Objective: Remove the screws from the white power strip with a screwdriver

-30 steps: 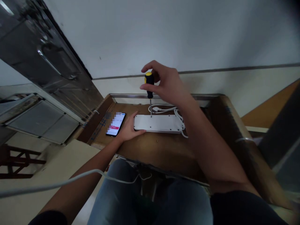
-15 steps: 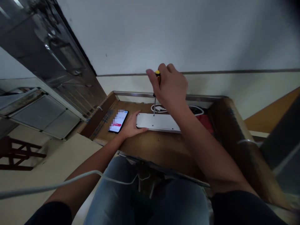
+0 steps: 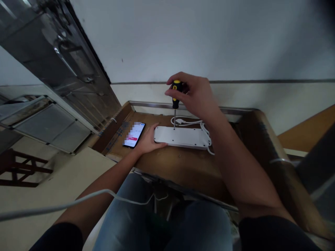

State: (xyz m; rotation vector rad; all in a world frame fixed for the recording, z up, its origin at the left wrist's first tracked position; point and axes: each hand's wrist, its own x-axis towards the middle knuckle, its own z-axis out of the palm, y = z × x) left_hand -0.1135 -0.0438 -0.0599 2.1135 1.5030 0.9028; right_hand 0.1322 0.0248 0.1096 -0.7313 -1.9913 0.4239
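A white power strip [image 3: 183, 136] lies face down on a brown cardboard surface [image 3: 157, 160], small dark screw holes showing on its back. My left hand [image 3: 149, 141] grips its left end, thumb along the near side and fingers at the far side. Above the strip, my right hand [image 3: 193, 90] holds a black and yellow screwdriver [image 3: 176, 96] by the handle between thumb and fingers. The screwdriver stands upright, its tip at a hole near the strip's far edge. The strip's white cord and plug [image 3: 180, 121] lie coiled behind and to the right.
A phone [image 3: 134, 135] with a lit screen lies left of my left hand. Raised wooden sides [image 3: 264, 139] and a metal rail bound the surface, with a wall behind. A white cable [image 3: 107, 191] crosses in front of my left forearm. A dark stool [image 3: 23, 167] stands at left.
My right hand has turned and its fingers have shifted around the handle, so more of the screwdriver shows. The tip stays at the same hole; my left hand keeps its grip.
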